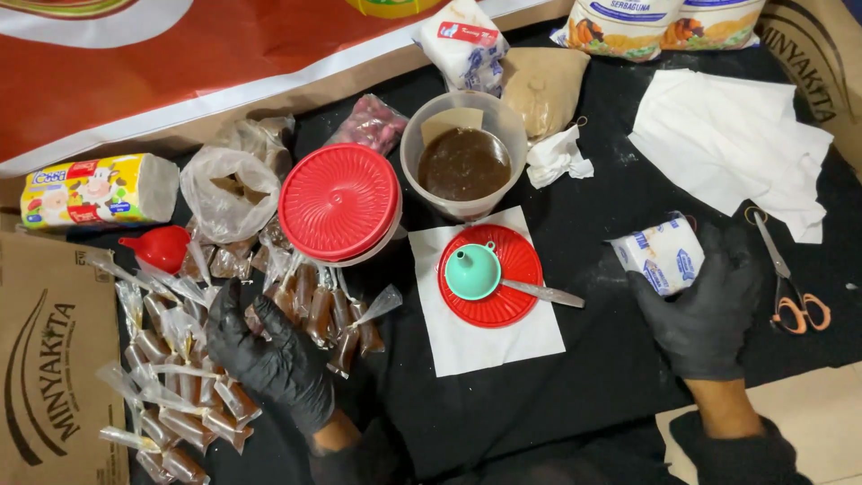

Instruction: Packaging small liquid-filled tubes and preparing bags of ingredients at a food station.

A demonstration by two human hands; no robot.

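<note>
Left hand rests spread on filled sachets; right hand clasps a white packet.

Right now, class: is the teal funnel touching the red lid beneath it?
Touching. The head view shows the teal funnel resting mouth-down on the red lid, with no gap visible.

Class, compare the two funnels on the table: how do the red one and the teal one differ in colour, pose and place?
The red funnel lies on its side at the left beside the filled plastic sachets; the teal funnel stands mouth up on a red lid. The red funnel is nearer the left hand, the teal one nearer the middle, next to a spoon. Both are small plastic funnels, and neither is held.
</note>
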